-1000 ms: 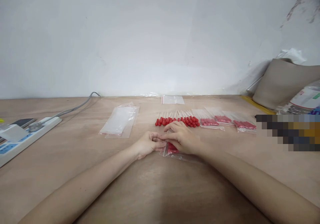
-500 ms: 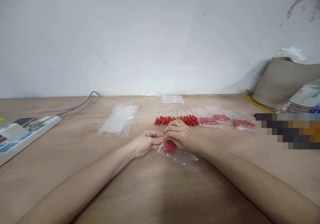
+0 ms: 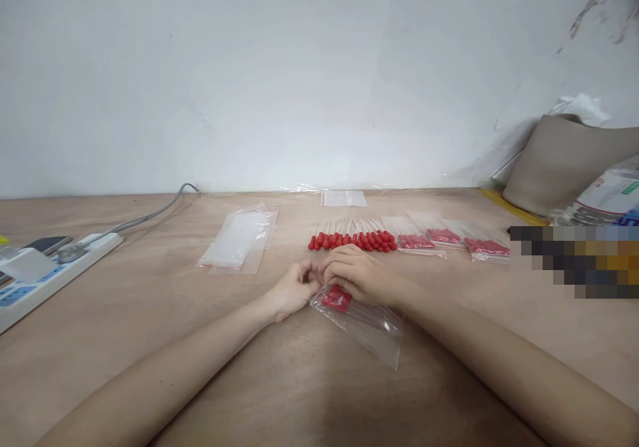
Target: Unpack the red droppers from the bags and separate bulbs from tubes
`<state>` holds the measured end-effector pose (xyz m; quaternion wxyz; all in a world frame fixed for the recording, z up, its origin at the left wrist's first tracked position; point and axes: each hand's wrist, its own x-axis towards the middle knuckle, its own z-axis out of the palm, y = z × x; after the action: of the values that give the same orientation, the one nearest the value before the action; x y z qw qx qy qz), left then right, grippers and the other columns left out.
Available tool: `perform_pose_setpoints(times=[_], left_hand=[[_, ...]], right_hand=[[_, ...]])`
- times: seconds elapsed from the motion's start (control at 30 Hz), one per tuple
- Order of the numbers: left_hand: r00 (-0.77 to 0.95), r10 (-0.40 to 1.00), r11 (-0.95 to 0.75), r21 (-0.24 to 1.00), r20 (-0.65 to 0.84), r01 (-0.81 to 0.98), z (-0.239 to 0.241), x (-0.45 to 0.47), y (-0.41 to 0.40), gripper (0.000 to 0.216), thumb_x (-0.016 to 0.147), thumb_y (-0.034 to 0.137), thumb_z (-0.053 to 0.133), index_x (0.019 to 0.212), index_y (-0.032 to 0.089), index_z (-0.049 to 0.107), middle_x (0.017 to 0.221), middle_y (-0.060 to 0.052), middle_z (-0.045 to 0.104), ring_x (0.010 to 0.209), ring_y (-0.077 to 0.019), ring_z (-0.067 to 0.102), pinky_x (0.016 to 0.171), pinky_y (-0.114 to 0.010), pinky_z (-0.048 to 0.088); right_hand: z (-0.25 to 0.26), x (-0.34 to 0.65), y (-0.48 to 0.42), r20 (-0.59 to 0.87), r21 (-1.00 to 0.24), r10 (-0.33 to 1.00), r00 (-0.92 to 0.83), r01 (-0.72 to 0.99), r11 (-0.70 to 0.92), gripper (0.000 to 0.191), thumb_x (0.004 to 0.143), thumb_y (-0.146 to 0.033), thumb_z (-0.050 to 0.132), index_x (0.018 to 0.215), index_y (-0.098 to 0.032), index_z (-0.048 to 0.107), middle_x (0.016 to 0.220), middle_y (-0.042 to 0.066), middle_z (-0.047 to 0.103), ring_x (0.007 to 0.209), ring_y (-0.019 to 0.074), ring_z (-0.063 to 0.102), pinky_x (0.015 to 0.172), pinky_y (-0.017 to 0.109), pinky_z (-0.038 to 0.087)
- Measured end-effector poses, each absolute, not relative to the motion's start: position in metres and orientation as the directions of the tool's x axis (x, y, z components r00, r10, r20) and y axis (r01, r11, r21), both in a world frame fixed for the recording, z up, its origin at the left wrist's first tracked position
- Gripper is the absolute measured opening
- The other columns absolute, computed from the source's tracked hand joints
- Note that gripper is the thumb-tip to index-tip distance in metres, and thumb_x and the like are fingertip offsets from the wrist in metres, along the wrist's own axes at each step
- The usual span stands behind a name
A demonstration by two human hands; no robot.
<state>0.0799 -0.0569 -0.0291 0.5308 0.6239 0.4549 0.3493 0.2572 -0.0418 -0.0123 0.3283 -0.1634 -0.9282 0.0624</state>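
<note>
A clear plastic bag (image 3: pixel 379 334) with red-tipped sticks (image 3: pixel 336 297) inside lies slanted between my hands, its far end pointing toward me on the right. My left hand (image 3: pixel 297 291) pinches the bag's left edge with curled fingers. Bent over the bag's upper edge, my right hand (image 3: pixel 357 273) has its fingertips closed on the plastic near the left fingers. The exact grip points are partly hidden by the fingers. Just beyond my hands lies a row of loose red-tipped sticks (image 3: pixel 352 241), tips toward me.
Flat clear bags (image 3: pixel 234 237) are stacked at left, and another small bag (image 3: pixel 344 198) lies by the wall. Filled bags (image 3: pixel 417 239) lie right of the loose sticks. A white power strip (image 3: pixel 64 277) with a grey cable sits far left; a grey-brown container (image 3: pixel 559 161) and a bottle (image 3: pixel 606 194) stand right.
The bag has swung out lower and flatter, with its far corner now visible toward me. My left fingers have curled in more, and my right hand has shifted slightly left.
</note>
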Motion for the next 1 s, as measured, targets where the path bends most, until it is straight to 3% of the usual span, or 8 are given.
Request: perform_pose_setpoints(times=[0.13,0.3,0.47,0.63,0.77,0.9,1.0], left_hand=[[0.290,0.957,-0.058,0.977,-0.004,0.207,-0.029,0.080,-0.059,0.006,0.068,0.016,0.055,0.073,0.014,0.054,0.060,0.004,0.054,0.054,-0.0077,0.048,0.054,-0.018,0.037],[0.288,0.953,0.023,0.970,-0.095,0.244,-0.028,0.081,-0.061,0.021,0.074,0.020,0.049,0.084,0.011,0.064,0.074,-0.003,0.066,0.065,-0.0134,0.058,0.064,-0.024,0.043],[0.319,0.947,-0.162,0.917,0.040,0.365,-0.026,0.071,-0.057,0.024,0.077,0.023,0.048,0.085,0.014,0.068,0.079,-0.004,0.065,0.077,-0.0166,0.058,0.073,-0.027,0.044],[0.398,0.907,-0.363,0.741,0.141,0.565,-0.028,0.055,-0.056,0.020,0.072,0.025,0.059,0.089,0.020,0.070,0.084,-0.004,0.055,0.072,-0.0135,0.050,0.062,-0.023,0.042],[0.513,0.842,-0.422,0.794,0.164,0.438,-0.028,0.052,-0.055,0.023,0.073,0.027,0.061,0.094,0.021,0.068,0.087,-0.004,0.052,0.072,-0.0119,0.050,0.064,-0.023,0.044],[0.612,0.787,-0.306,0.910,0.077,0.279,-0.021,0.055,-0.055,0.031,0.074,0.028,0.061,0.103,0.019,0.064,0.095,-0.006,0.057,0.080,-0.0141,0.056,0.075,-0.027,0.047],[0.648,0.761,-0.261,0.929,0.030,0.263,-0.018,0.054,-0.054,0.035,0.073,0.028,0.063,0.107,0.020,0.062,0.103,-0.007,0.055,0.091,-0.0171,0.056,0.083,-0.031,0.045]], right_hand=[[-0.002,0.260,-0.045,0.655,-0.379,0.435,-0.618,0.229,0.897,0.014,0.086,-0.018,0.042,0.092,-0.019,0.055,0.095,0.006,0.061,0.091,0.0127,0.053,0.083,0.029,0.040],[-0.005,0.275,-0.067,0.558,-0.397,0.624,-0.548,0.484,0.780,0.012,0.083,-0.025,0.049,0.082,-0.018,0.058,0.079,0.004,0.059,0.076,0.0135,0.053,0.070,0.026,0.042],[-0.028,0.296,-0.090,0.409,-0.340,0.724,-0.556,0.643,0.686,0.018,0.078,-0.033,0.056,0.091,-0.021,0.058,0.086,0.003,0.058,0.073,0.0141,0.053,0.066,0.027,0.042],[-0.046,0.305,-0.084,0.447,-0.412,0.748,-0.491,0.629,0.659,0.024,0.080,-0.030,0.052,0.102,-0.021,0.058,0.096,0.007,0.057,0.079,0.0151,0.055,0.071,0.030,0.045],[-0.050,0.305,-0.079,0.487,-0.407,0.736,-0.470,0.623,0.668,0.022,0.081,-0.028,0.052,0.100,-0.020,0.059,0.093,0.007,0.057,0.080,0.0160,0.055,0.072,0.031,0.046],[-0.049,0.305,-0.079,0.482,-0.380,0.731,-0.484,0.636,0.672,0.022,0.082,-0.026,0.050,0.101,-0.019,0.058,0.091,0.007,0.057,0.081,0.0165,0.054,0.073,0.032,0.046],[-0.049,0.304,-0.080,0.492,-0.363,0.732,-0.472,0.652,0.665,0.020,0.083,-0.024,0.048,0.100,-0.018,0.058,0.091,0.008,0.057,0.082,0.0171,0.053,0.074,0.033,0.045]])
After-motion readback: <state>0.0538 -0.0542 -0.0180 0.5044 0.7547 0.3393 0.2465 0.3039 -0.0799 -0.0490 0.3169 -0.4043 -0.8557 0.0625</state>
